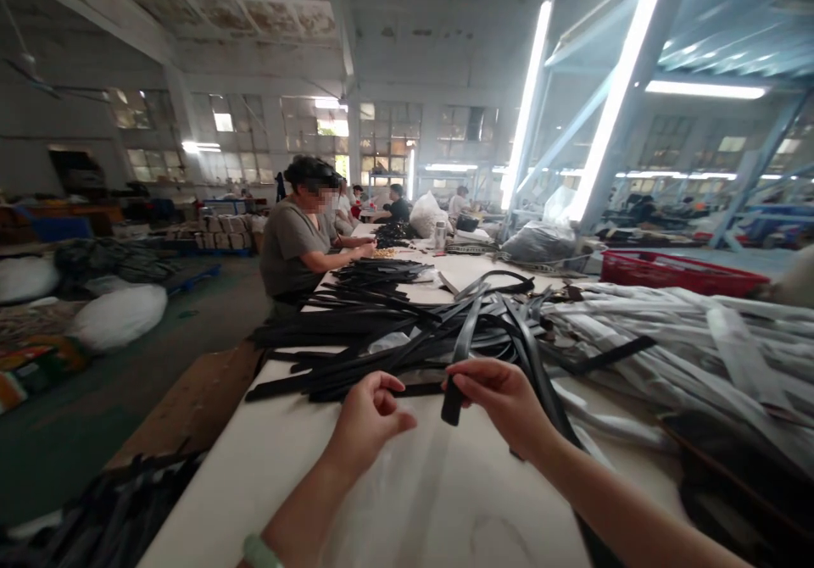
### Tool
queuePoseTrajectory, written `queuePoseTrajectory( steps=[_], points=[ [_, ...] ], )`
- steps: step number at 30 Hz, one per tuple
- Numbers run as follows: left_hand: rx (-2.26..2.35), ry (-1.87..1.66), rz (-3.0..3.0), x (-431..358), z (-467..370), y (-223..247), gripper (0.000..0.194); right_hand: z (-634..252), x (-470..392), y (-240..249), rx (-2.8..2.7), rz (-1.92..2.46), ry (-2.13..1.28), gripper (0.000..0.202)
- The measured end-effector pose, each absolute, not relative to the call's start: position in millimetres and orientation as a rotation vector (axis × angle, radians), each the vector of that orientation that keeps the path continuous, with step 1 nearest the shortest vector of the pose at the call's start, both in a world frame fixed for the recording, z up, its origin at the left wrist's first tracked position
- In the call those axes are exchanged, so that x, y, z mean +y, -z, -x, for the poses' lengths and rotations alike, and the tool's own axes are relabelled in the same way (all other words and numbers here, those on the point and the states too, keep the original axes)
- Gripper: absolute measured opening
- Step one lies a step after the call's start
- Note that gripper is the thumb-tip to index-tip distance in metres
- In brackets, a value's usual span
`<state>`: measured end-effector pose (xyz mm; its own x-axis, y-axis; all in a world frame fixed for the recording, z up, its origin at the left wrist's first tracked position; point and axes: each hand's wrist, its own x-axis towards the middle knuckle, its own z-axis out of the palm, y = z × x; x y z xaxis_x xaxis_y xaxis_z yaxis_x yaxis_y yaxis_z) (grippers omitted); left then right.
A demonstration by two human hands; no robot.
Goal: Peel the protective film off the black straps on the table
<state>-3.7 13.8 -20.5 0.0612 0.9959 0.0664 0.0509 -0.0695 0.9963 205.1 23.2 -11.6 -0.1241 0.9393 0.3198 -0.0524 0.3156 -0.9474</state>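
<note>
Over the white table (292, 475), my right hand (493, 390) pinches a black strap (452, 407) close to its end, and the short end hangs below the fingers. To the left of it, my left hand (375, 415) is raised with thumb and fingertips apart and nothing between them. A gap separates this hand from the strap. Behind both hands lies a tangled pile of black straps (356, 331), some curving over toward the right forearm. A green bangle (260, 551) circles the left wrist.
White wrapped strips (674, 339) are heaped at the right, with a red crate (683, 273) behind them. A person in a grey shirt (286, 250) works at the table's left side. More dark strips (102, 509) lie low at the left.
</note>
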Motion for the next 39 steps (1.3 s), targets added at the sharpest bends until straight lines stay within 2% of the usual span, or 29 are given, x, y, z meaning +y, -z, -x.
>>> queuePoseTrajectory(
  steps=[5, 10, 16, 22, 29, 33, 36, 39],
  points=[
    [1.11, -0.989, -1.336, 7, -17, 21, 0.043, -209, 12, 14, -1.537, 0.876, -0.744, 0.018],
    [1.167, -0.892, -1.325, 4, -27, 17, 0.049, -219, 11, 9, -1.665, 0.928, -0.596, 0.014],
    [1.203, -0.824, -1.33, 1, -33, 14, 0.045, -219, 12, 8, -1.737, 0.912, -0.686, 0.014],
    [1.173, -0.78, -1.361, -1, -33, 14, 0.045, -211, 15, 22, -1.567, 0.864, -0.954, 0.016],
    [1.149, -0.847, -1.294, 2, -30, 17, 0.049, -203, 9, 23, -1.553, 0.954, -0.907, 0.018],
    [1.118, -0.93, -1.222, 1, -32, 15, 0.058, -206, -1, 19, -1.859, 0.912, -0.733, 0.032],
    [1.123, -0.962, -1.19, 0, -31, 12, 0.066, -209, -3, 20, -2.05, 0.81, -0.694, 0.033],
    [1.087, -0.866, -1.198, 1, -27, 16, 0.077, -212, 10, 25, -1.783, 0.946, -0.847, 0.044]
  ],
)
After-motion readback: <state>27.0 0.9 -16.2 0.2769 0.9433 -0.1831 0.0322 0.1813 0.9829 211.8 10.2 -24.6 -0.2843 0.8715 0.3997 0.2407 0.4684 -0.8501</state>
